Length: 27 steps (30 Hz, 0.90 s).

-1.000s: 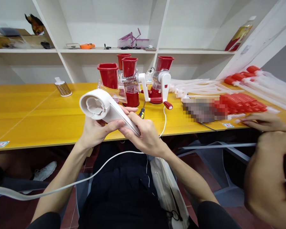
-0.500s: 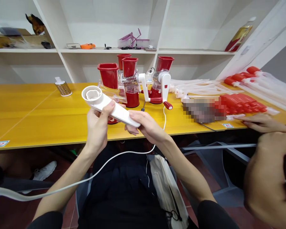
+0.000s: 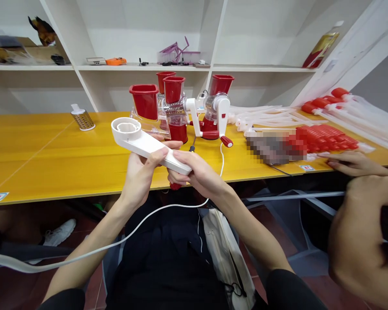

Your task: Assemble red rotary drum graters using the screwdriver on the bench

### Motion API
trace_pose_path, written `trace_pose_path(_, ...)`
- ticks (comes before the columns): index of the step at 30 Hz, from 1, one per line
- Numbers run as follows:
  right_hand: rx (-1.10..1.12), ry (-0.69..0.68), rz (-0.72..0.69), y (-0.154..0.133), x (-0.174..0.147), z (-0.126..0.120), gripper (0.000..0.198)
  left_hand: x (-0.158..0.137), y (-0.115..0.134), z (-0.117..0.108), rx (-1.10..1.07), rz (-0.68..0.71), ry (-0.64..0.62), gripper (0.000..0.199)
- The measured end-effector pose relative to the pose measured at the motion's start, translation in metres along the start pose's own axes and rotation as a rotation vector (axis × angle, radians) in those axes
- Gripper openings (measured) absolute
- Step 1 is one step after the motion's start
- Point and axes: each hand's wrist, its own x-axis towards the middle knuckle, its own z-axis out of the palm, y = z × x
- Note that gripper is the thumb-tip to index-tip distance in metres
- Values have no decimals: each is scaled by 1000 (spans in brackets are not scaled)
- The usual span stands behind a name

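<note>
A white crank handle (image 3: 148,144) with a round hollow socket at its left end is held over the table's front edge. My left hand (image 3: 142,170) grips its middle, thumb on top. My right hand (image 3: 197,172) closes round its right end. Below the right fingers a red knob (image 3: 175,186) pokes out, partly hidden. Just behind stands a rotary grater with a red hopper (image 3: 145,101), its lower part covered by the handle and my hand. Other red and white graters, one with a white crank (image 3: 224,116), stand beside it.
A metal grating drum (image 3: 83,119) stands on the yellow table (image 3: 26,168) at left. Translucent tubes (image 3: 268,116) and red parts (image 3: 326,140) lie at right, near another person's hand (image 3: 352,163). A white cable (image 3: 148,215) crosses in front of me.
The crank handle has tilted, so its socket faces more upward. My left hand has slid right along it, and the red knob now shows below my right hand.
</note>
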Motion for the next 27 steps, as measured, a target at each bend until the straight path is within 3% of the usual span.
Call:
trace_pose_path(3, -81, -23, -36, 1, -1, 0, 48, -2, 0, 4, -26, -48, -34, 31)
trace_pose_path(8, -136, -196, -63, 3, 0, -2, 45, -3, 5, 3, -40, -22, -18, 28)
trace_pose_path(15, -123, -166, -103, 13, 3, -1, 44, 1, 7, -6, -8, 25, -84, 33)
trace_pose_path(20, -159, -176, -100, 11, 2, 3, 61, 2, 6, -15, 14, 96, -178, 30)
trace_pose_path(27, -206, -175, -141, 7, 0, 4, 51, 7, 3, -21, 58, 161, -252, 30)
